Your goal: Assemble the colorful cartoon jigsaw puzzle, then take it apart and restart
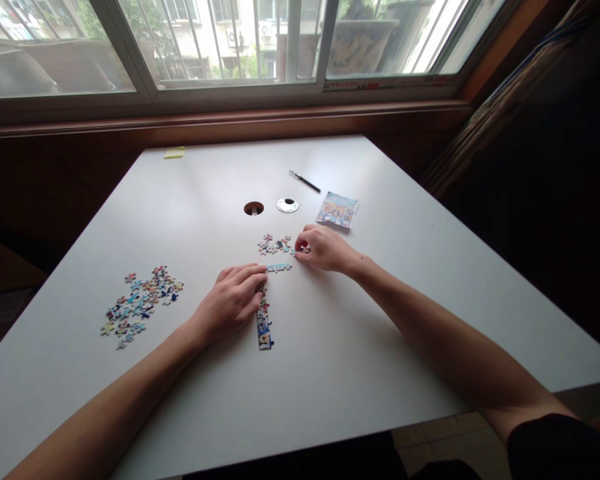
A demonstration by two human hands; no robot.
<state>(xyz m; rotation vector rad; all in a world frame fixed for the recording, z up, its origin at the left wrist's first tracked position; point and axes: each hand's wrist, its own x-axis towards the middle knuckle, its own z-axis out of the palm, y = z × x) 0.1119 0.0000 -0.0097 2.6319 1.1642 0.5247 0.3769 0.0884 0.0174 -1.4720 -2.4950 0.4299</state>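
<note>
My left hand (235, 293) lies palm down, its fingers stretched over the corner of a joined puzzle edge. From under those fingers a short pale-blue row (279, 267) runs right, and a longer, darker strip of joined pieces (264, 330) runs toward me. The corner itself is hidden. My right hand (325, 248) is closed in a pinch just above the blue row's right end, with a small pale-blue puzzle piece (293, 253) at its fingertips. Beside it sits a small cluster of loose puzzle pieces (275, 245), some partly covered by the hand.
A larger pile of loose pieces (143, 300) lies left of my left hand. Farther back are a printed picture packet (338, 210), a black pen (305, 181), a round metal cover (287, 205) and a cable hole (253, 209). A yellow note (175, 153) marks the far left edge.
</note>
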